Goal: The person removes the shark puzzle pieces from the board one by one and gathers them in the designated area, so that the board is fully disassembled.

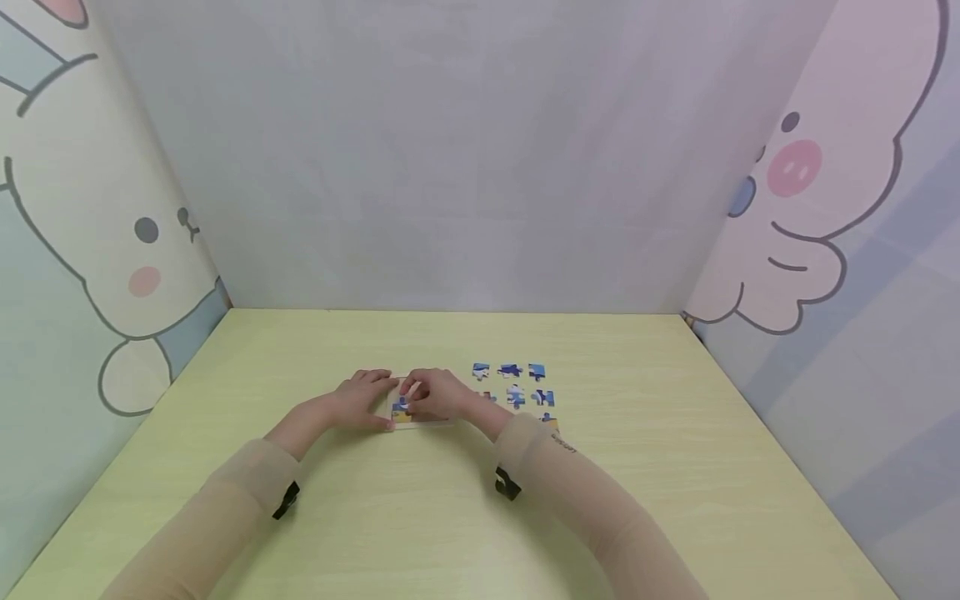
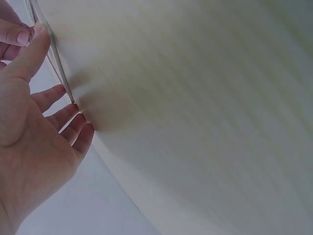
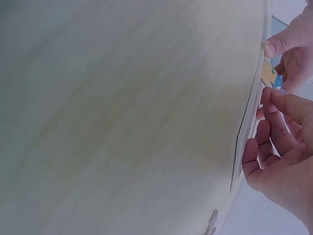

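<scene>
A shallow puzzle tray [image 1: 431, 423] lies flat on the table between both hands, with a blue and yellow puzzle piece [image 1: 402, 414] in its near left corner. My left hand [image 1: 362, 402] rests against the tray's left side, thumb at the near corner and fingers extended toward the far corner. Over the tray, my right hand [image 1: 437, 394] pinches a small puzzle piece between thumb and index finger; the fingers mostly hide it. In the right wrist view, the tray's blue and yellow picture part [image 3: 270, 76] shows just beyond the right fingertips [image 3: 266, 95].
To the right of the tray, several loose puzzle pieces [image 1: 515, 396] lie in rough rows on the light wooden table [image 1: 660, 467]. The right forearm partly covers the nearest ones. A pale curtain [image 1: 450, 167] stands behind, with cartoon-printed panels at both sides.
</scene>
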`<act>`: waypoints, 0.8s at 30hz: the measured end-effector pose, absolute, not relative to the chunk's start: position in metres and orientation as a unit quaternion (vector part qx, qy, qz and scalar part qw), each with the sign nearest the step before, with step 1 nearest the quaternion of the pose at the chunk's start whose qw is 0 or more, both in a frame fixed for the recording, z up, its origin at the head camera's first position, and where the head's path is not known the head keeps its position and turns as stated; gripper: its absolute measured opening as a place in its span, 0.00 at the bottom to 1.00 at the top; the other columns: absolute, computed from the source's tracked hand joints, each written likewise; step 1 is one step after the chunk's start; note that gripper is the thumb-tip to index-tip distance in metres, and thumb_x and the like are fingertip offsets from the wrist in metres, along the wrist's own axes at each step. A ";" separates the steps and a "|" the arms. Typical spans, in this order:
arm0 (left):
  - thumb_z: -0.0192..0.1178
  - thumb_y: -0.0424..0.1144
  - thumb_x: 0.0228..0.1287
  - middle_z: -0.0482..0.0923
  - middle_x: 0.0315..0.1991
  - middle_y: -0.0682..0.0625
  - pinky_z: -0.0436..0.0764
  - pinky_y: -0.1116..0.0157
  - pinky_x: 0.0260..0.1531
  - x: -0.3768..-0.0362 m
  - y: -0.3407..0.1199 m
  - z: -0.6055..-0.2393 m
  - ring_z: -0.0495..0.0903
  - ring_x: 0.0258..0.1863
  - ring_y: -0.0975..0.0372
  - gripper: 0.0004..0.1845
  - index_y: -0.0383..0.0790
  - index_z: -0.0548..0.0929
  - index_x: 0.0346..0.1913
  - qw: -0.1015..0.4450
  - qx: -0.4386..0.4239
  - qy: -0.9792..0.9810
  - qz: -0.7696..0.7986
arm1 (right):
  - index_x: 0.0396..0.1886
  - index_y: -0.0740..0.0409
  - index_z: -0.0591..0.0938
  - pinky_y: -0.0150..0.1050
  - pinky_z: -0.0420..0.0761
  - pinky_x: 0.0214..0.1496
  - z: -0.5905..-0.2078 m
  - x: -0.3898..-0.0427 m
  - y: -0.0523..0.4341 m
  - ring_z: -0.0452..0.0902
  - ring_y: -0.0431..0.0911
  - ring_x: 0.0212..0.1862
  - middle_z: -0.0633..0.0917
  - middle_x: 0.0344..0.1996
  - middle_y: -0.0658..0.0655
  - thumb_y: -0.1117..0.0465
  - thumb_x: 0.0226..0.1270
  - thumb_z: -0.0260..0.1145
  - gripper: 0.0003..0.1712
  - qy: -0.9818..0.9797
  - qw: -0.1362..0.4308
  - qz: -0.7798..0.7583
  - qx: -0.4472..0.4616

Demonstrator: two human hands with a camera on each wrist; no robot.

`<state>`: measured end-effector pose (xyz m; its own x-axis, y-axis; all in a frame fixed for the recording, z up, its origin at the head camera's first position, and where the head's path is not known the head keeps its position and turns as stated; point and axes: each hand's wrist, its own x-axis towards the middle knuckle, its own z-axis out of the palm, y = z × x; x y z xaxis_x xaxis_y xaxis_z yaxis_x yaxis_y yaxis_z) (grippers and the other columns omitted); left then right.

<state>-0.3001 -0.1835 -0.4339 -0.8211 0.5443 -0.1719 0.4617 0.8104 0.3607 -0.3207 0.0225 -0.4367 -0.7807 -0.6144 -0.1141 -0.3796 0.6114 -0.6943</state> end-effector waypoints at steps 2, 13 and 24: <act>0.64 0.56 0.57 0.55 0.70 0.34 0.57 0.36 0.60 -0.300 -0.184 -0.434 0.52 0.68 0.38 0.43 0.36 0.61 0.70 0.134 0.267 0.942 0.152 | 0.44 0.48 0.79 0.28 0.78 0.41 -0.435 -0.320 0.024 0.79 0.34 0.36 0.85 0.33 0.47 0.61 0.63 0.66 0.11 0.880 0.175 -0.343 -0.280; 0.63 0.57 0.57 0.55 0.70 0.35 0.57 0.36 0.60 -0.301 -0.184 -0.433 0.52 0.68 0.38 0.44 0.36 0.61 0.70 0.137 0.267 0.943 0.146 | 0.49 0.49 0.81 0.29 0.79 0.37 -0.419 -0.321 0.043 0.80 0.36 0.35 0.86 0.34 0.47 0.62 0.62 0.66 0.14 0.877 0.166 -0.344 -0.291; 0.62 0.56 0.58 0.54 0.71 0.36 0.57 0.38 0.62 -0.301 -0.182 -0.433 0.52 0.68 0.39 0.43 0.36 0.60 0.70 0.140 0.265 0.945 0.132 | 0.48 0.51 0.83 0.29 0.78 0.37 -0.404 -0.319 0.072 0.79 0.37 0.35 0.86 0.32 0.48 0.63 0.64 0.65 0.13 0.877 0.152 -0.335 -0.310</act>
<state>-0.3015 -0.1824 -0.4325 -0.8206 0.5372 -0.1951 0.4635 0.8252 0.3229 -0.3186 0.0719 -0.4042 -0.7621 -0.6448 -0.0583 -0.4414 0.5833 -0.6819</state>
